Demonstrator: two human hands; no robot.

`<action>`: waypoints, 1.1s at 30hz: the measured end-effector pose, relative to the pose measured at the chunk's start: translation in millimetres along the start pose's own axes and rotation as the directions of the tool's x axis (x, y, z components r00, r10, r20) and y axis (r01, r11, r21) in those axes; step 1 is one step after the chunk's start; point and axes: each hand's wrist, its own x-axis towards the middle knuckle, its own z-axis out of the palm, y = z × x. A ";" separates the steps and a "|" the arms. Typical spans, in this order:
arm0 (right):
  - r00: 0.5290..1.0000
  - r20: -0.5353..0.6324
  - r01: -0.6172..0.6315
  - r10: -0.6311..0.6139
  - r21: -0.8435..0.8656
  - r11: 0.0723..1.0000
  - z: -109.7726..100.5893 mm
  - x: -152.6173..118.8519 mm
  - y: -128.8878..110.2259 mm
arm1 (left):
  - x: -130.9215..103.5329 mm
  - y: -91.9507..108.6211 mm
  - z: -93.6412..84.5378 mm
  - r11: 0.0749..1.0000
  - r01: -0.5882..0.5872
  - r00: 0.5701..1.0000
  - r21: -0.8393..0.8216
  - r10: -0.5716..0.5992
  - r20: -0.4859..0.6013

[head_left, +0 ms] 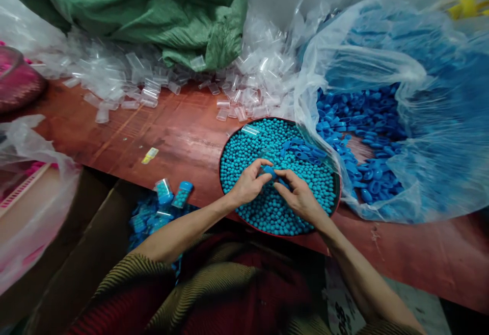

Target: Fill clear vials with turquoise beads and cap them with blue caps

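A round tray [222,172] full of small blue beads [282,215] lies on the reddish table. Above the beads my left hand [250,182] pinches a small clear tube with a blue cap [269,172]. My right hand [296,195] is just to the right, its thumb and fingertips closed at a small blue piece beside the cap; its shape is partly hidden. Several blue caps [303,151] rest on the beads behind my hands. One clear tube [250,130] lies at the tray's back edge.
An open plastic bag [424,182] of blue caps stands right of the tray. Clear tubes [151,93] are heaped along the back beneath a green sack [153,8]. Filled tubes [182,194] sit at the table's front edge, left of my left arm.
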 end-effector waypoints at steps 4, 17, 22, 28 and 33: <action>0.975 0.178 -0.179 0.131 0.288 0.941 -20.0 9.6 5.1 | -0.2 4.1 -12.1 0.999 0.036 0.983 -0.022 -0.032 0.182; 0.974 0.069 0.225 -0.214 -0.303 0.926 18.1 -5.8 -4.3 | -12.6 1.7 7.3 0.977 -0.199 0.980 0.078 0.199 0.003; 0.958 -0.025 0.235 -0.286 -0.507 0.829 26.3 -10.0 -4.3 | -12.1 8.6 6.1 0.977 -0.207 0.977 0.056 0.203 0.066; 0.926 0.093 0.352 -0.367 -0.565 0.746 23.9 -9.1 -6.1 | -17.3 7.3 11.3 0.986 -0.132 0.991 0.107 0.132 -0.001; 0.936 0.073 0.322 -0.345 -0.577 0.751 37.2 -16.5 -8.8 | -26.1 8.7 15.5 0.986 -0.082 0.995 0.148 0.089 -0.042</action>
